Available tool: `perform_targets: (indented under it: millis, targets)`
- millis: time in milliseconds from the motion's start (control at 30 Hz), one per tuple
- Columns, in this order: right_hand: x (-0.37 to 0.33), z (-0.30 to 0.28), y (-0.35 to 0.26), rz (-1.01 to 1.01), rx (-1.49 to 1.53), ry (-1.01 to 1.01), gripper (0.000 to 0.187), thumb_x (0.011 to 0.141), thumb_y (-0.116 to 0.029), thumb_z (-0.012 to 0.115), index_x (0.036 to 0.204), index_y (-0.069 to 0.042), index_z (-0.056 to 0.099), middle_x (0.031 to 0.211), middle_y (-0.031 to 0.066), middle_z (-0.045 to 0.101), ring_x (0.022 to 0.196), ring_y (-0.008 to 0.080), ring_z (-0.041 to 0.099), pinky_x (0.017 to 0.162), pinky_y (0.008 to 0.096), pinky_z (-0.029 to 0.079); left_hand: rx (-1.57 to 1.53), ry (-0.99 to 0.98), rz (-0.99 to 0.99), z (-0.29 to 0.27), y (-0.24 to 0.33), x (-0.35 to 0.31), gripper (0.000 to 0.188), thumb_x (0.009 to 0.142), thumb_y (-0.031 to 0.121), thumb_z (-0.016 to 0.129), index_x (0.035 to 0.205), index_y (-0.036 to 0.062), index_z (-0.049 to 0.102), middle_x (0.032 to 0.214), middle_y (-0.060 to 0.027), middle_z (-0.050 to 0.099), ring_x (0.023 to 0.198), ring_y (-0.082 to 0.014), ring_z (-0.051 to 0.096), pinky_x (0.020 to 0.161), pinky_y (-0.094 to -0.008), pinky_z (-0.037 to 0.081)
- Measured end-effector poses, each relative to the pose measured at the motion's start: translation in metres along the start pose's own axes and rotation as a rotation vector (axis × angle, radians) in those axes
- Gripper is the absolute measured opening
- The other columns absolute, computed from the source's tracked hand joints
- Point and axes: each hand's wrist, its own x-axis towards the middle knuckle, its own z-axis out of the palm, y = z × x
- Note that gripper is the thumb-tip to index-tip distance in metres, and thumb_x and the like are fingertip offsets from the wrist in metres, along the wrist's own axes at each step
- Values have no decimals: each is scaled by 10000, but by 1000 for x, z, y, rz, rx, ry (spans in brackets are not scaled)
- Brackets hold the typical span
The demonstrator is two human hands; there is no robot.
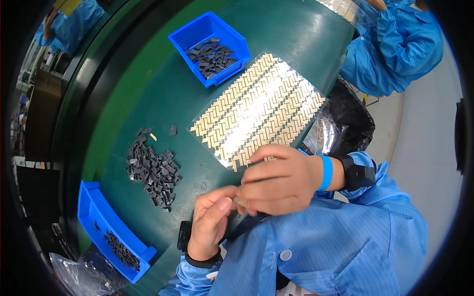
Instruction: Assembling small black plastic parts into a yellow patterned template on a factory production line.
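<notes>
My left hand (212,217) is closed in a pinch at the table's near edge, thumb against fingers. Between its fingertips and my right hand shows a small pale strip (240,202); its exact kind is too small to tell. My right hand (281,180) is curled shut against the left fingertips, and its own fingertips are mostly hidden from view. Just beyond the right hand lies a clear sheet (261,108) covered with rows of small tan pieces in a zigzag pattern. Left of it is a loose pile of small black rectangular blocks (154,172).
A blue bin (241,61) of black blocks stands at the far side. Another blue bin (89,209) with smaller black parts sits at the left edge, beside clear plastic bags (81,276). One tan piece (153,136) lies by the pile. A co-worker's blue sleeve (405,49) is at upper right.
</notes>
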Motion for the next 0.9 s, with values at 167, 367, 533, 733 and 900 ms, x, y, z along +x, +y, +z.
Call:
perform_targets:
  millis: [167,367,533,733,900]
  targets:
    - [5,0,-6,-62,14,-2,150,727,-164,617,800,-37,586,891,67,567,783,212,537,639,341,447,-86,-35,-45,0,-3,-13,195,832,23,531,974,-86,605,812,-173,633,656,-203,603,596,-280,471]
    - [9,-4,-9,151,33,-11,167,720,-170,643,851,-74,605,911,47,587,784,205,546,728,360,421,314,170,262,10,-11,-15,149,818,-70,542,937,-72,632,829,-160,630,647,-171,606,560,-243,481]
    - [10,4,-13,283,58,-36,123,730,-164,625,802,-77,578,855,24,546,784,206,523,706,340,399,523,272,394,18,-15,-16,180,847,63,569,937,-72,645,780,-143,619,577,-169,576,511,-245,447]
    - [8,1,-16,458,243,-72,93,739,-133,654,753,-79,579,861,21,551,788,202,533,712,342,387,899,332,509,22,-18,-14,173,844,67,571,931,-59,654,733,-116,619,565,-128,560,509,-229,435]
    - [1,-7,-14,662,484,-70,70,761,-96,637,776,-43,595,833,53,567,763,230,553,686,323,424,1012,311,599,18,-26,-11,163,843,66,573,896,-66,652,754,-144,638,506,-125,537,468,-224,414]
